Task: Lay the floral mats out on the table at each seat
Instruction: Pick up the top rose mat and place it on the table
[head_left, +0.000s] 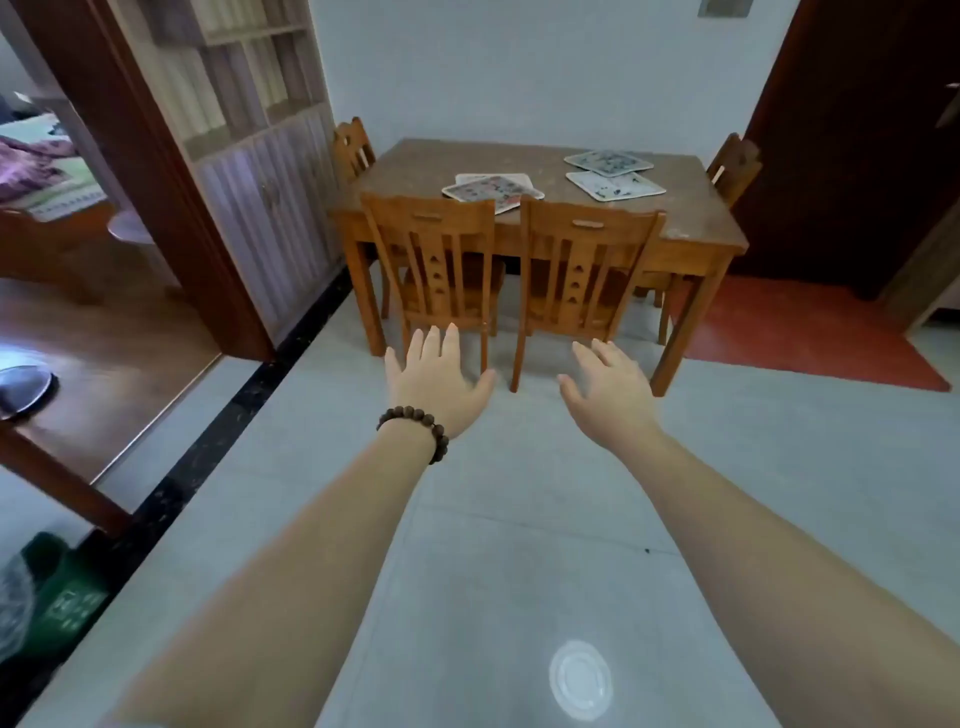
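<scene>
mat stack (491, 191) — lower mats hidden, prints blurred

floral mats (493, 191) on table (691, 223), unplaced

Table (691, 228) against back wall. Two chairs (431, 260) at near side, one each end. Two overlapping mats (491, 189) on left half, two (613, 174) on right half.

Ahead of the hands stand 2 wooden chairs (514, 265) side by side. Far left of them, a white cabinet (249, 140) by a doorway.
</scene>
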